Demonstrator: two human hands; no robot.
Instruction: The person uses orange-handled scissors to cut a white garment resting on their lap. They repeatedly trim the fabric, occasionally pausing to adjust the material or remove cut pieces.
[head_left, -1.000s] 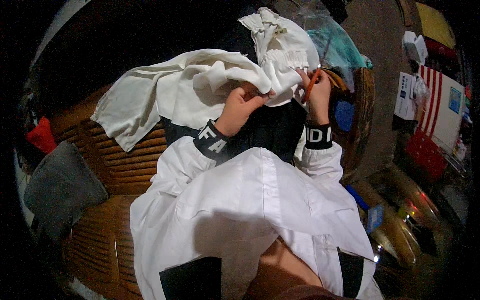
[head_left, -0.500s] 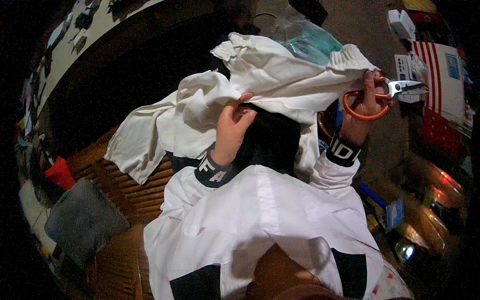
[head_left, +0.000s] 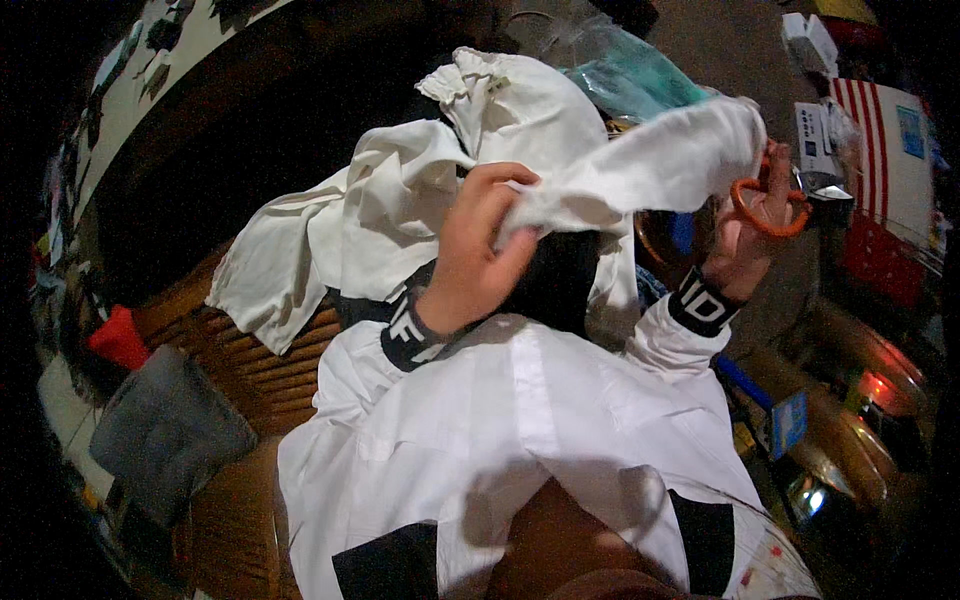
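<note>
Left hand (head_left: 478, 250) is pinched shut on a strip of white cloth (head_left: 640, 170), which stretches up and to the right from there toward the right hand (head_left: 755, 215). Long axis of that strip runs pretty much hand to hand, pulled taut. Right hand has its fingers closed through the orange scissors (head_left: 768, 205), sitting right at the far end of the strip (blades are mostly hidden behind the cloth, so can't tell if they're open). The rest of the cloth bunches left of the left hand, over a wooden slatted bench (head_left: 250, 370).
</note>
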